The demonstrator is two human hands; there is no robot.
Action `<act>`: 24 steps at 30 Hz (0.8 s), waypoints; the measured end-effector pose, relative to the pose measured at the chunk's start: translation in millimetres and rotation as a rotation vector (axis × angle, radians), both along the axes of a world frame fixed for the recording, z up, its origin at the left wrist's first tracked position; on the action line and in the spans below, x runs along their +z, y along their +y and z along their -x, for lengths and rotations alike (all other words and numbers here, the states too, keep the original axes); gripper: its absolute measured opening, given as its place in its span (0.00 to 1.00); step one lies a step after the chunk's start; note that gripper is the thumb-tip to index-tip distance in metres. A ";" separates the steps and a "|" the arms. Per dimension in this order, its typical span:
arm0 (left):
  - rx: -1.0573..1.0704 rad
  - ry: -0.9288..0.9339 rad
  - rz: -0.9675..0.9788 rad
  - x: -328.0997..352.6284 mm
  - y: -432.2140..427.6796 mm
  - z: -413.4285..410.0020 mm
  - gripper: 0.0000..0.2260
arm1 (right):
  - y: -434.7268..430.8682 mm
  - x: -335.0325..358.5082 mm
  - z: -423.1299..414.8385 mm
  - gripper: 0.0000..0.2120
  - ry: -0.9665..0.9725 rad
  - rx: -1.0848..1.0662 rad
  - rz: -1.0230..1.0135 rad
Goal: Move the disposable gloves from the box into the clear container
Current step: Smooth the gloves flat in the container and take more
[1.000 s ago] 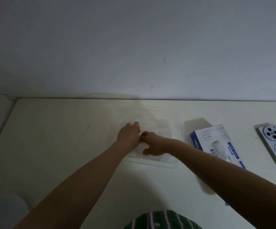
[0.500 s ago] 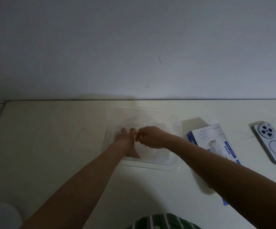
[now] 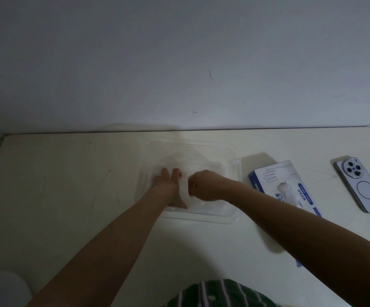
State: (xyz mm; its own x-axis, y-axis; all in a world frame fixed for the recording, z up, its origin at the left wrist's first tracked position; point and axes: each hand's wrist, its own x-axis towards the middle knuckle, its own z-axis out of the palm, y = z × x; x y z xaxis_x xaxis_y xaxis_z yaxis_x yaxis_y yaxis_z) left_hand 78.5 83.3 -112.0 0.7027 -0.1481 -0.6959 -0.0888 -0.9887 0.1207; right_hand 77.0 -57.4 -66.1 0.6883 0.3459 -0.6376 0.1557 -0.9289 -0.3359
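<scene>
Finding the transfer part done: gloves (image 3: 192, 166) lie piled in the container (image 3: 201, 218), left hand (image 3: 168, 181) flat on them with fingers straight, right hand (image 3: 204, 187) curled and pinching a glove (image 3: 185, 194), while the box (image 3: 268, 176) (just right) shows more at its slot.

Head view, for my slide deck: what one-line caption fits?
Left hand presses gloves flat in the clear container while right hand pinches one; glove box and phone lie alongside.

Both forearms (image 3: 113, 240) reach forward, converging; left hand (image 3: 168, 183) flat, fingers straight; right hand (image 3: 206, 185) curled, pinching a glove (image 3: 185, 194).
</scene>
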 end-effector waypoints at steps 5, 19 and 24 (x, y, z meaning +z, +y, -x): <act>0.015 -0.003 -0.003 2.0 -3.2 0.1 0.48 | -3.0 -3.2 16.0 0.14 0.262 0.142 0.211; 0.183 -0.599 0.201 62.9 -34.2 -2.6 0.08 | -101.1 69.0 1.3 0.11 -0.367 -0.417 -0.481; 0.124 -0.739 0.516 100.3 -100.0 3.4 0.05 | -183.1 44.2 27.0 0.06 -0.350 -0.474 -0.135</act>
State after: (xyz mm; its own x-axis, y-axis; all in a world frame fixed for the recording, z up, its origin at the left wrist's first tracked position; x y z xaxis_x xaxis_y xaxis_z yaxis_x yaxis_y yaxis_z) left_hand 75.1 -16.7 -11.7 0.9753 -0.2094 0.0700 -0.2156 -0.8354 0.5055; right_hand 50.0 -240.5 -22.0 0.9484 0.0118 -0.3168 -0.1424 -0.8769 -0.4591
